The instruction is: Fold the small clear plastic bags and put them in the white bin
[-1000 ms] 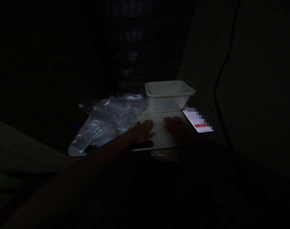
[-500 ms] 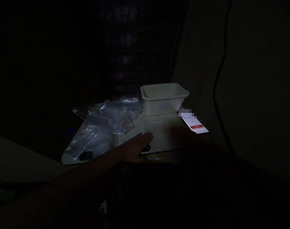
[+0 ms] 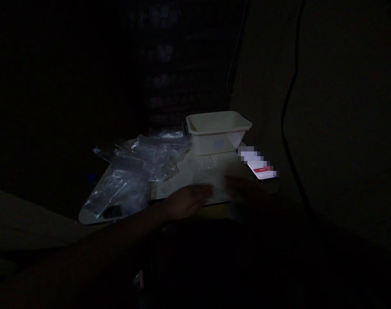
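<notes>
My left hand (image 3: 185, 201) is near the front edge of the small white table (image 3: 165, 187), fingers stretched out to the right and slightly blurred. Close to its fingertips lies a hazy, see-through sheet that looks like a plastic bag (image 3: 210, 177). My right hand (image 3: 243, 186) is on the other side of this sheet, so dark and smeared that its fingers cannot be made out. To the left, several clear plastic bags (image 3: 134, 163) lie in a loose, overlapping pile.
A cream plastic tub (image 3: 211, 143) stands at the back of the table. Right of it lies a phone (image 3: 259, 165) with a lit screen. A dark cable (image 3: 283, 111) hangs along the right wall. The room is very dim.
My left hand has shifted slightly to the right and its fingers now point more sideways. The hazy plastic between my hands shows more. The whole view has drifted slightly.
</notes>
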Demonstrator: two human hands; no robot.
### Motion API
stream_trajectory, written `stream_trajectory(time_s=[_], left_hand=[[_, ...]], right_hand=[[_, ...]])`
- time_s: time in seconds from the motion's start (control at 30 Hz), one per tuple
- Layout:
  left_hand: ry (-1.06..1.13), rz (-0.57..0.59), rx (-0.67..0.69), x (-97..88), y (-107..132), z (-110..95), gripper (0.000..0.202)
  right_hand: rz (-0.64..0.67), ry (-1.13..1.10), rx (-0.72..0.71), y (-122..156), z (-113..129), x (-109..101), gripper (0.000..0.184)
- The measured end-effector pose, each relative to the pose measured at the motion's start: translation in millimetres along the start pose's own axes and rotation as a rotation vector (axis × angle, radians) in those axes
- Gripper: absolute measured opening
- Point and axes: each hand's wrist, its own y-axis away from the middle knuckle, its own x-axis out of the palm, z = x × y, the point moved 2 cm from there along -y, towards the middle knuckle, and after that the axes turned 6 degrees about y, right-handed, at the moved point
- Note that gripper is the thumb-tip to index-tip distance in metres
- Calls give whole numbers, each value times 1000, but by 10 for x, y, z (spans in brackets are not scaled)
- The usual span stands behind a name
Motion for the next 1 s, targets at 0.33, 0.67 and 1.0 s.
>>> stream_trajectory(time_s=[0.33, 0.67, 1.0], left_hand=[[-8, -196, -157, -28, -72, 194, 36], [-15, -326, -472, -100, -80, 260, 20], [352, -431, -543, -55, -71, 423, 14]], right_hand=[[-43, -261, 222, -177, 50, -127, 35], [-9, -166, 360, -241, 71, -178, 36], [61, -274, 388, -336, 29, -157, 33]])
